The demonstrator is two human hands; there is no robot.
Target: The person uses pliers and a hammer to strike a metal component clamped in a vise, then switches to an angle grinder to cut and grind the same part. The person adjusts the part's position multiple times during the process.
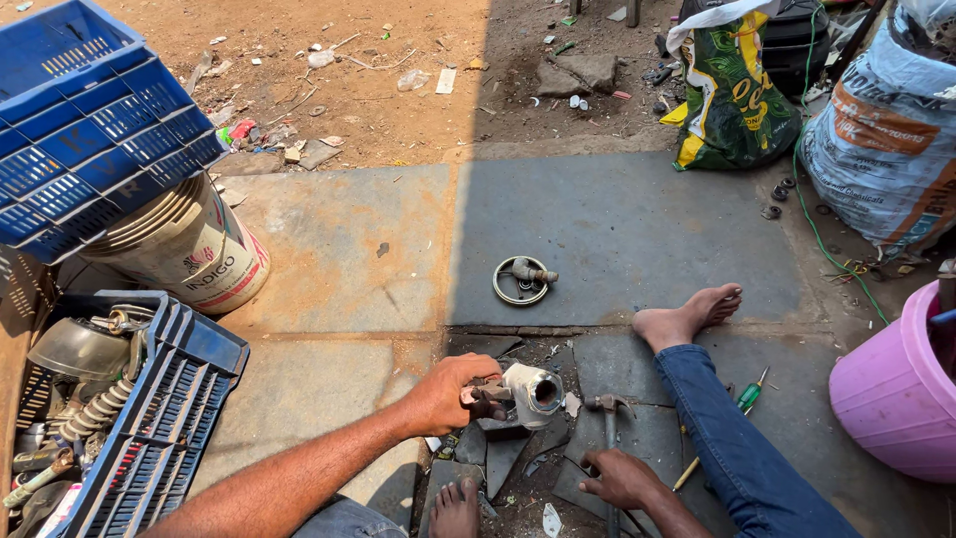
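Note:
My left hand (445,392) grips a rusty metal part (488,395) joined to a pale cylindrical housing (535,394) with an open round end, held just above broken stone slabs. My right hand (619,476) rests on the ground over the handle of a hammer (608,410), whose head lies just right of the housing. My bare toes (457,508) show below the housing, and my outstretched leg in jeans (732,443) ends in a bare foot (687,316). A metal ring with a small fitting (524,279) lies on the slab further away.
A blue crate (164,418) of metal parts and springs sits at the left, under a tilted blue crate (85,120) and a white bucket (194,249). A pink tub (891,394) stands at right. A green-handled screwdriver (749,391) lies by the leg. Sacks (732,95) sit at the back.

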